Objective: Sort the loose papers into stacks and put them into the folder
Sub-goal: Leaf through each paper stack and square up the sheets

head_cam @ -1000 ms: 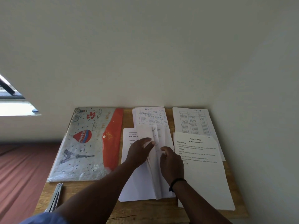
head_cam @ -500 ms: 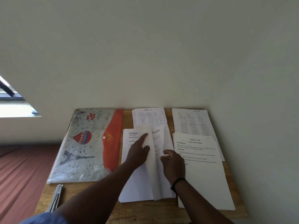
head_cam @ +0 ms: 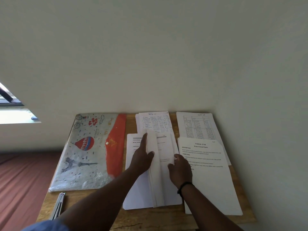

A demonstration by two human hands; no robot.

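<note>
On the small wooden table [head_cam: 166, 217], the left hand [head_cam: 141, 159] lies flat with straight fingers on the white printed paper stack [head_cam: 138, 189] at the table's centre, index finger reaching toward 12 o'clock beside a raised fan of sheets. At its 3 o'clock the right hand [head_cam: 180, 170], a black band on the wrist, curls its fingertips on the lifted sheets' edge. The closed plastic folder with a hot-air balloon print and red flap [head_cam: 90, 152] lies at 9 o'clock. A handwritten page [head_cam: 153, 120] sits at 12 o'clock, a table-printed stack [head_cam: 196, 125] at 1 o'clock, a "Water Potted Plants" stack [head_cam: 211, 180] at 3 o'clock. A metal tool [head_cam: 59, 205] lies at 7 o'clock.
</note>
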